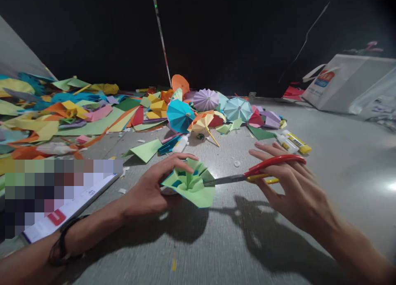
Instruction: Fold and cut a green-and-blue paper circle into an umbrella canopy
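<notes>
My left hand (156,184) grips a light green pleated paper cup shape (188,188) from its left side, with blue patches showing inside the folds. My right hand (297,190) holds a pair of scissors (256,169) with red and yellow handles, some fingers stretched out past them. The blades point left, and their tip lies at the right side of the green paper; whether they cut into it I cannot tell. Just beyond my left hand lie a folded green paper piece (145,151) and a small white tube (181,144).
Paper umbrellas in blue (179,115), purple (206,99) and pale blue (238,109) stand at the back. Coloured paper scraps (40,126) heap on the left. Yellow glue tubes (297,142) lie at right, before a white bag (346,83). A partly blurred tablet or box (77,206) is near my left forearm.
</notes>
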The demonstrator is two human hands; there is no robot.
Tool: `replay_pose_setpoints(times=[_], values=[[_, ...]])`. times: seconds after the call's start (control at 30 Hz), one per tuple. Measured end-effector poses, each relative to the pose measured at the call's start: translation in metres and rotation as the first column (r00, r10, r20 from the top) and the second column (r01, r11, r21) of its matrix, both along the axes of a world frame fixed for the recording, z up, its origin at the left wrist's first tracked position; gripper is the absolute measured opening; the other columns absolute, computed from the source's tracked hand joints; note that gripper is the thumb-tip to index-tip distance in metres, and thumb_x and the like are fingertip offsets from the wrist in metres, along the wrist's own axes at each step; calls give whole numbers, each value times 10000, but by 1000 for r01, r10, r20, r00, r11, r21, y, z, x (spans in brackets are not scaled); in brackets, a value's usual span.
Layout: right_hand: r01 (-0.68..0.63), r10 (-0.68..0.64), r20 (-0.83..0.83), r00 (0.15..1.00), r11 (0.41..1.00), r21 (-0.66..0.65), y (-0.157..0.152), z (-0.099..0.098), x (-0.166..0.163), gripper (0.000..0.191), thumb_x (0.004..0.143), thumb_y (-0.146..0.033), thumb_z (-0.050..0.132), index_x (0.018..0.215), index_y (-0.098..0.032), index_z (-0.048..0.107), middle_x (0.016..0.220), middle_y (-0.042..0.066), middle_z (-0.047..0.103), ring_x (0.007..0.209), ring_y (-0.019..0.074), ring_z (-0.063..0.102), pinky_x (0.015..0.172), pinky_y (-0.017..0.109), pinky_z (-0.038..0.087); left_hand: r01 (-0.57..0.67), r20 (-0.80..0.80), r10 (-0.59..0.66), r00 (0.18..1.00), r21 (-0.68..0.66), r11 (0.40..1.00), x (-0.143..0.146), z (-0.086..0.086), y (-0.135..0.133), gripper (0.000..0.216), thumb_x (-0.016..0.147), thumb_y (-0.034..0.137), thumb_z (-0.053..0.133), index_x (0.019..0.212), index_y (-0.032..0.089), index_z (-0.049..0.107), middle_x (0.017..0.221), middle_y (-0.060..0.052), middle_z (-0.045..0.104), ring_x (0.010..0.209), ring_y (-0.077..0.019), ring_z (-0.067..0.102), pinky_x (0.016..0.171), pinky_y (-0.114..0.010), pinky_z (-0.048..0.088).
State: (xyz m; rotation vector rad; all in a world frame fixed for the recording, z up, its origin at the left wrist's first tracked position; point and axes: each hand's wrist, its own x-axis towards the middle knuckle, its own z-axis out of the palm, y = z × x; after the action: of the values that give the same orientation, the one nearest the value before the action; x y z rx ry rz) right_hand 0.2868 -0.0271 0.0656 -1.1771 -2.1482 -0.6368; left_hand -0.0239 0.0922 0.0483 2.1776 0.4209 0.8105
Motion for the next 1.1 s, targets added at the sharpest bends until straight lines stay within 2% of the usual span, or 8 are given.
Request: replay_pose_setpoints(times=[0.2, 0.4, 0.6, 0.7, 0.83, 0.93, 1.0, 1.1], values=[[12, -14, -47, 999, 999, -51, -2, 1, 3, 394, 930, -67, 693, 1238, -285, 580, 1444, 53, 671, 1430, 328, 557, 1187, 625, 479, 48, 60, -51, 997, 50, 998, -1, 1, 0, 401, 863, 117, 792, 1200, 257, 624, 1429, -119, 609, 1295, -296, 642, 1012, -428, 556], [-2, -3, -86, 996, 999, -52, 0, 3, 4, 346, 923, -89, 695, 1187, -275, 572, 1402, 73, 695, 1382, 310, 606, 1171, 576, 490, 58, 74, -61, 995, 44, 997, -2, -1, 2, 417, 865, 118, 801, 1213, 256, 618, 1434, -129, 599, 1304, -293, 632, 1015, -417, 554], [209, -266, -128, 955, 916, -343, 11, 3, 42, 219, 897, -330, 706, 1061, -249, 588, 1051, 71, 771, 822, 268, 778, 660, 399, 615, 31, 51, -36, 998, 100, 995, -2, 0, 3, 422, 857, 120, 807, 1211, 243, 613, 1410, -135, 606, 1299, -307, 621, 1037, -475, 524], [192, -267, -131, 955, 890, -414, 21, -3, 59, 163, 895, -324, 665, 1021, -227, 627, 950, 75, 763, 743, 248, 756, 614, 376, 589, 39, 20, -42, 999, 119, 992, -1, 2, 0, 392, 874, 111, 781, 1197, 243, 605, 1409, -130, 609, 1310, -293, 617, 1040, -470, 520], [117, -193, -147, 970, 903, -413, 19, 0, 40, 94, 962, -287, 606, 1000, -252, 684, 988, 61, 770, 827, 244, 749, 701, 403, 609, 55, -28, -52, 998, 120, 991, 3, 3, -9, 326, 901, 96, 718, 1169, 240, 603, 1403, -127, 622, 1278, -278, 645, 1044, -462, 530], [-6, -86, -273, 958, 947, -320, 3, 7, -4, 88, 1001, -232, 601, 1010, -265, 683, 1197, 87, 713, 1111, 250, 705, 939, 442, 598, 82, -45, -77, 996, 133, 988, 6, 0, -15, 289, 922, 96, 675, 1163, 239, 606, 1389, -136, 631, 1277, -273, 648, 1005, -419, 552], [-178, 44, -392, 919, 932, -315, -9, 6, -34, 135, 983, -172, 628, 1035, -279, 692, 1329, 91, 645, 1276, 262, 624, 1051, 464, 558, 103, -37, -98, 994, 148, 984, 7, -2, -19, 286, 926, 95, 660, 1165, 243, 605, 1393, -135, 628, 1298, -272, 636, 995, -396, 558], [-211, 38, -431, 902, 908, -362, -17, -4, -62, 145, 966, -175, 661, 1072, -270, 688, 1445, 101, 561, 1410, 304, 508, 1139, 545, 492, 118, -58, -110, 992, 164, 979, 7, -4, -25, 339, 912, 77, 649, 1195, 253, 587, 1434, -132, 598, 1335, -271, 612, 1013, -390, 561]])
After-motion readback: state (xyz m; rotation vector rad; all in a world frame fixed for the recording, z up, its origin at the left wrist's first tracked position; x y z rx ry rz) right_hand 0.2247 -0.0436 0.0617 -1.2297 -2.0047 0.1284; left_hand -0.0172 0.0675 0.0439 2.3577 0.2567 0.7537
